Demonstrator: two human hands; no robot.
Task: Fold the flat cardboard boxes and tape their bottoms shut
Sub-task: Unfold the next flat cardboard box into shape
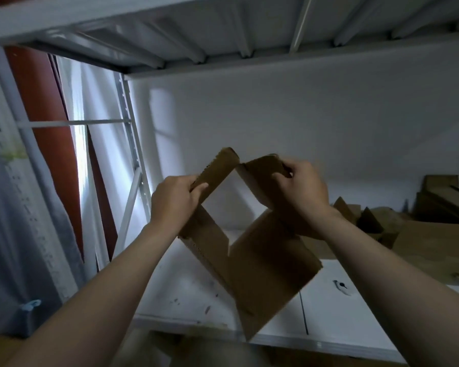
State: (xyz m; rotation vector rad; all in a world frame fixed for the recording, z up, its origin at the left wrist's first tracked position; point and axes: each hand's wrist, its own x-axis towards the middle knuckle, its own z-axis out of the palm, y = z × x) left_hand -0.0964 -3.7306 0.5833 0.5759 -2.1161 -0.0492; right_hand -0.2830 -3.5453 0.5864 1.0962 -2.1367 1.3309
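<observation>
The left hand (174, 201) pinches one end flap (217, 168) of a brown corrugated cardboard box (265, 266) between thumb and fingers. The right hand (301, 193) curls round the opposite flap (263, 168), so both hands are grasping the box. The box hangs in the air, tilted, above the white shelf board (196, 292) and does not appear to rest on it. It looks opened from flat into a rough tube, and the wall shows through its middle. By my reading the job on this box is at an early stage: the sleeve is squared up, but the flaps stand open, none is folded in, and no tape is on it. No tape roll shows anywhere. To the right, a heap of more brown cardboard pieces (440, 234) lies on the same shelf, presumably waiting their turn. A white metal upper shelf (223, 27) runs close overhead and a slotted white upright (133, 144) stands at the left. Both may crowd the folding. A rust-red curtain (43, 107) hangs beyond.
</observation>
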